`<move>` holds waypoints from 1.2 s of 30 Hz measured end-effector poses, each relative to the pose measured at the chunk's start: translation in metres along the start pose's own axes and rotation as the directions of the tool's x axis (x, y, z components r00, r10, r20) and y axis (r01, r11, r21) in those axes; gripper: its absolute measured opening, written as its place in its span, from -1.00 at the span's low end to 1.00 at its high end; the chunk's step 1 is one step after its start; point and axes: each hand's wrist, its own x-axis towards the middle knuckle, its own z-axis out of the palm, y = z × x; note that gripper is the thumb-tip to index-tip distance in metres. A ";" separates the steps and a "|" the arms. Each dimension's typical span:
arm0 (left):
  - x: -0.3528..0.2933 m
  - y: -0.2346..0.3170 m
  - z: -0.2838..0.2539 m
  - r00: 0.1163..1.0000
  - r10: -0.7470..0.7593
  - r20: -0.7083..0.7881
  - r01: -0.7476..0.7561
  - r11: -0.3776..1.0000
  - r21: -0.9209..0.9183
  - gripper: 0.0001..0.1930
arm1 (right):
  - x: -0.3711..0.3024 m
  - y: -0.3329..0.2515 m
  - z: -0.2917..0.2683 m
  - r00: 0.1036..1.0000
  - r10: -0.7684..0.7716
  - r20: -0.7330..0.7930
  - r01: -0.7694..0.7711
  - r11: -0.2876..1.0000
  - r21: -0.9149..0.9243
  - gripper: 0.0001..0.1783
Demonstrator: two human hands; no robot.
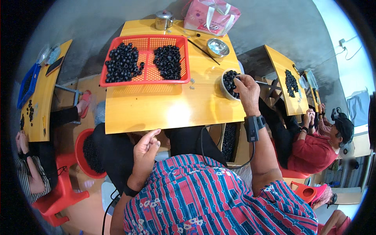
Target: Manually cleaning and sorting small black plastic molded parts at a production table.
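My right hand (247, 89) is over a white tub (224, 91) near the table's right edge. Its thumb and fingers are pinched together at small round black pieces (230, 81) in the tub; whatever is between the fingertips is hidden. My left hand (145, 152) is held just below the table's front edge, above my lap. Its index finger is stretched out and apart from the thumb, and I see nothing held in it. On the yellow table (149, 111) stands a red plastic basket (147, 81) with two heaps of black ring-like pieces.
A metal bowl (217, 47), a dark rod (203, 51), a lidded metal cup (163, 20) and a pink bag (211, 17) are toward the back. A red tub (81, 150) of black pieces stands at lower left. People sit at tables on both sides.
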 end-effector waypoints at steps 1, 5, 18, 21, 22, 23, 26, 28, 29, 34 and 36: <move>0.001 -0.001 0.000 1.000 -0.005 0.005 0.005 1.000 0.009 -0.64 | 0.006 0.005 -0.007 0.999 0.000 -0.047 -0.007 0.987 -0.160 -0.76; 0.001 0.002 0.002 1.000 -0.025 0.006 0.025 1.000 -0.015 -0.65 | 0.021 0.016 -0.019 0.995 -0.045 -0.087 -0.005 0.865 -0.502 -0.69; 0.007 -0.001 -0.007 0.999 -0.027 0.045 0.030 0.998 -0.050 -0.67 | 0.000 -0.041 0.049 0.982 -0.119 0.148 0.125 0.991 -0.038 -0.84; 0.009 0.005 -0.013 0.997 -0.026 0.078 0.026 1.000 -0.001 -0.65 | -0.006 -0.067 0.087 0.923 -0.228 0.309 0.244 0.970 -0.016 -0.88; 0.011 0.005 -0.016 0.994 -0.022 0.104 0.022 1.000 0.005 -0.66 | -0.005 -0.072 0.100 0.890 -0.258 0.375 0.288 0.957 -0.023 -0.87; 0.012 0.005 -0.018 0.991 -0.020 0.130 0.019 1.000 0.009 -0.66 | -0.003 -0.077 0.114 0.852 -0.286 0.440 0.331 0.943 -0.028 -0.87; 0.016 0.013 -0.021 0.990 -0.025 0.142 0.028 0.999 -0.020 -0.66 | 0.004 -0.087 0.147 0.759 -0.386 0.525 0.472 0.881 -0.035 -0.86; 0.020 0.018 -0.024 0.990 -0.025 0.137 0.028 0.999 -0.021 -0.67 | 0.014 -0.085 0.170 0.674 -0.419 0.609 0.542 0.840 -0.022 -0.86; 0.022 0.019 -0.025 0.989 -0.028 0.143 0.033 0.999 -0.039 -0.67 | 0.018 -0.083 0.181 0.673 -0.418 0.610 0.540 0.841 -0.021 -0.86; 0.028 0.025 -0.033 0.991 -0.060 0.124 0.068 0.996 -0.061 -0.70 | 0.039 -0.065 0.225 0.600 -0.400 0.693 0.623 0.777 -0.091 -0.79; 0.031 0.024 -0.036 0.991 -0.069 0.118 0.077 0.995 -0.066 -0.70 | 0.047 -0.061 0.240 0.607 -0.350 0.713 0.629 0.760 -0.163 -0.70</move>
